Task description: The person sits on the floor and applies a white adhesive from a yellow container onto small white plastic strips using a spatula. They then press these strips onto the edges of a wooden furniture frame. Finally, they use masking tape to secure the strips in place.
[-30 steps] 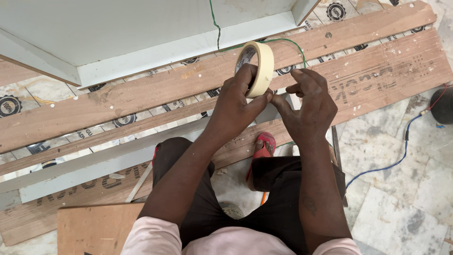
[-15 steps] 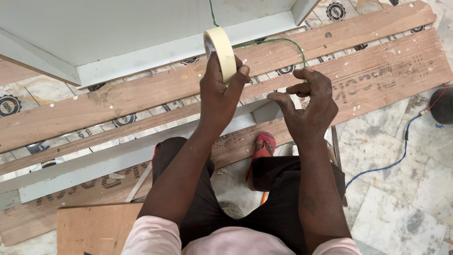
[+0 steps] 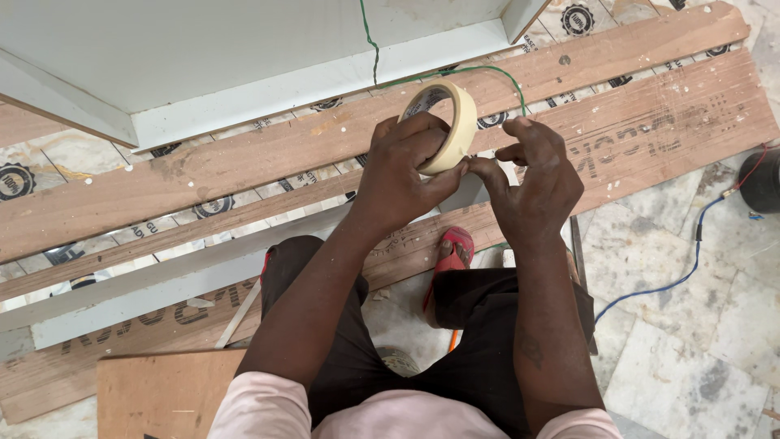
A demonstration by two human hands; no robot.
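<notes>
Cream-coloured roll of masking tape (image 3: 448, 122), raised above long reddish wooden planks (image 3: 244, 162), clasped through its core by left hand (image 3: 402, 175), fingers curled tight. Right hand (image 3: 536, 183) pinching at roll's lower edge, fingertips nearly closed. Probably light, stiff-ringed, sticky; best gripped by rim.

Bright, even daylight (sharp, shadows soft)

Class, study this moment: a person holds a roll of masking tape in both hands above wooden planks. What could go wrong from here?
1. The left hand holds the tape roll while the right hand pinches at its edge; the roll might slip and fall among the planks.
2. The green wire runs just behind the roll and could stick to loose tape.
</notes>
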